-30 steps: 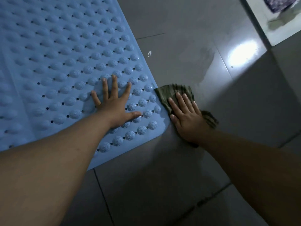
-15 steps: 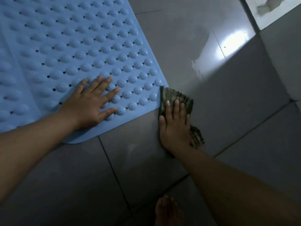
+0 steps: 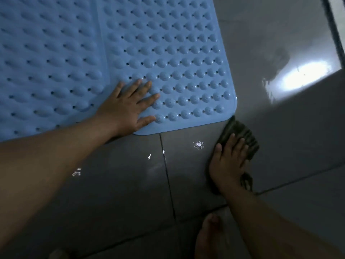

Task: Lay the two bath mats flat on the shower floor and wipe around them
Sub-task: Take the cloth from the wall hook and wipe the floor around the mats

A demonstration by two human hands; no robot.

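Pressing flat with straight, spread fingers, left hand lying open on the right bath mat near its front edge; pinning a dark cloth to the shower floor under open fingers of the right hand, just off the mat's front right corner; lying flat alongside, left bath mat; showing at the floor's near edge, a bare foot.

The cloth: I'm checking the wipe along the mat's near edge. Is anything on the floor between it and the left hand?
Nothing solid shows there. Between the cloth under the right hand and the left hand on the mat lies bare wet tile floor. A bare foot sits nearer the camera, off that strip.
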